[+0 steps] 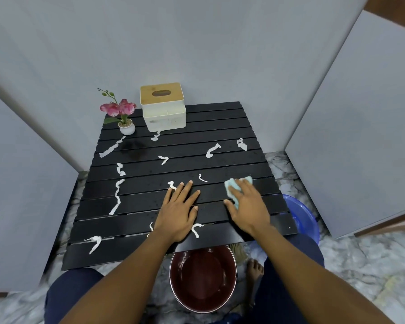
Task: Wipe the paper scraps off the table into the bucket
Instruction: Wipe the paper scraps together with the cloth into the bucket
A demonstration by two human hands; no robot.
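- Left hand (pixel 177 208) flat on the black slatted surface (pixel 220 118), palm down, fingers spread apart, grip around nothing; fingertips touching one small paper scrap (pixel 171 184).
- Right hand (pixel 248 206) pressed down on a pale blue cloth (pixel 232 187), fingers splayed over it, not curled shut; cloth pinned between palm and slats, corners showing beyond the fingertips and by the thumb.
- Paper scraps scattered over most of the surface: a long twisted strip (pixel 116 197) on the left side, a shorter kinked piece (pixel 120 169) above it, a diagonal strip (pixel 112 147) near the far left corner, a curled piece (pixel 212 150) right of centre, a small one (pixel 241 144) near the far right edge, a thin sliver (pixel 202 178) between the two hands.
- More scraps along the near edge: one at the near left corner (pixel 94 242), one just beside the left wrist (pixel 196 229).
- Dark red bucket (pixel 202 277) on the floor below the near edge of the surface, between the person's knees, upright, mouth open upward; no scraps discernible inside.
- Blue basin (pixel 306 216) on the floor by the near right corner, partly hidden by the surface.
- Tissue box (pixel 163 106) with a wooden lid at the far edge; small potted pink flower (pixel 124 115) just beside it to the left.
- Bare foot (pixel 255 267) on the marble floor just right of the bucket.
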